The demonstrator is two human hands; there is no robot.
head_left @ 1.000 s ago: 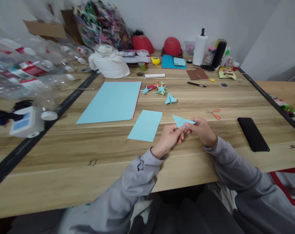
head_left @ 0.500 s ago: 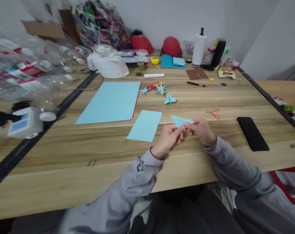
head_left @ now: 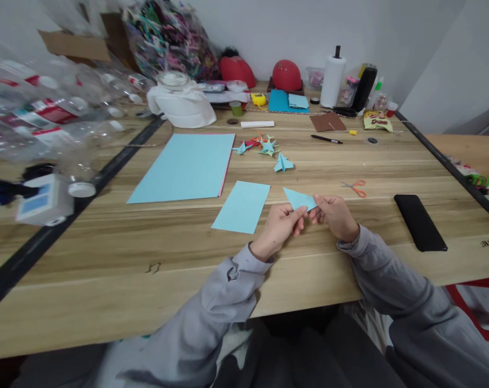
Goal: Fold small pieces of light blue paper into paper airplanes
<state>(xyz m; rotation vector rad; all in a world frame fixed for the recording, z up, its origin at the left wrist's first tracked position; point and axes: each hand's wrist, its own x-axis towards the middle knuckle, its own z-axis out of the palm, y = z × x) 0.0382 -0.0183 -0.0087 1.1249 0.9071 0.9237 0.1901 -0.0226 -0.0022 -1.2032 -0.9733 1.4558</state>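
Left hand (head_left: 280,225) and right hand (head_left: 336,215) both pinch the sharp-cornered folded blue paper (head_left: 296,199), toward the table's (head_left: 107,302) front edge. Smooth blue rectangle (head_left: 242,207) lies flat, just left. Table wood-grained; dark handwritten mark (head_left: 153,268) near front edge, illegible. Clear plastic bottles (head_left: 78,161), left side; red labels (head_left: 58,111) too blurred to read.

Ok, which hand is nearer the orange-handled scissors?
Right. The right hand is nearer the person than the scissors and slightly left of them, not touching; the left hand is farther off to the left.
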